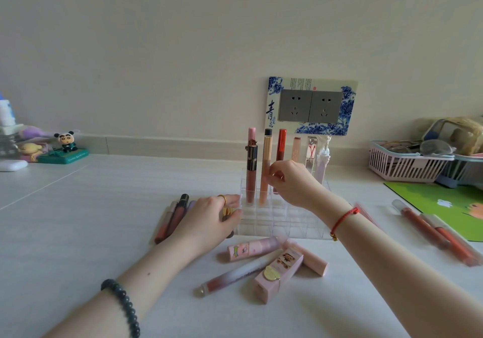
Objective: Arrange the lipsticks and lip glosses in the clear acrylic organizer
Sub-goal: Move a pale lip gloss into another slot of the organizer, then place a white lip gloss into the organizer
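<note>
A clear acrylic organizer (pixel 282 222) stands mid-table with several lip glosses upright in its back rows. My right hand (pixel 290 183) pinches a tall peach gloss with a gold cap (pixel 266 170) standing in a back slot, next to a pink and black gloss (pixel 251 165). My left hand (pixel 209 222) sits at the organizer's left front corner, fingers curled round a small dark and gold lipstick (pixel 228 213). Loose glosses lie left (pixel 172 220), right (pixel 439 233), and in front, among them pink tubes (pixel 253 249), a pink box (pixel 279 272) and a long tube (pixel 235 276).
A pink basket (pixel 407 165) of odds and ends sits at the back right beside a green mat (pixel 444 201). Small figurines (pixel 65 147) stand at the back left. A double wall socket (pixel 311 106) is behind the organizer.
</note>
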A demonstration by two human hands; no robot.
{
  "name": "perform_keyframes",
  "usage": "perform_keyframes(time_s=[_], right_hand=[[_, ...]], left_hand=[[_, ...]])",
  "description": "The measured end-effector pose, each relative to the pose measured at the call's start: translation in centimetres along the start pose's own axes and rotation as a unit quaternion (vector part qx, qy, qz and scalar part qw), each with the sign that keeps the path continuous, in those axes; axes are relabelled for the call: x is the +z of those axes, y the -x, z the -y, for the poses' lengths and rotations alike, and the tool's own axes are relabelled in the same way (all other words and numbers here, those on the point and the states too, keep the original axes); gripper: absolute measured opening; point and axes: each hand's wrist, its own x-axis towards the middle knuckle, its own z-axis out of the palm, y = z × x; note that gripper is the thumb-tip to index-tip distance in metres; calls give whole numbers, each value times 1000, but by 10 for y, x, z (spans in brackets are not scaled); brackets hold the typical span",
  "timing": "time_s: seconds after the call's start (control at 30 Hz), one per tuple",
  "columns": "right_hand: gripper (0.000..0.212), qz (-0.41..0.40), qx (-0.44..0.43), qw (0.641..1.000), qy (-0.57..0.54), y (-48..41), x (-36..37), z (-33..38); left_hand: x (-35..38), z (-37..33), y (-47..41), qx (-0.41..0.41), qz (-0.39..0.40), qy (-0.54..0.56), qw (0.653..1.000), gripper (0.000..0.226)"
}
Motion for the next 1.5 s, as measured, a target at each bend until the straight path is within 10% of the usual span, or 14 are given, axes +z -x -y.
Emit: perform_keyframes(time_s=[0.97, 1.23, 1.5], right_hand=[[13, -76, -11, 997, -6, 40, -51, -20], [5, -104, 0, 994, -42, 73, -46, -43], [5, -105, -14, 992, -68, 75, -41, -40]], left_hand=[[-24, -11, 2, -5, -71, -15, 997, 10], [-45, -56, 26, 46, 215, -124, 968, 23], [-35, -61, 41, -8, 226, -245, 943, 27]])
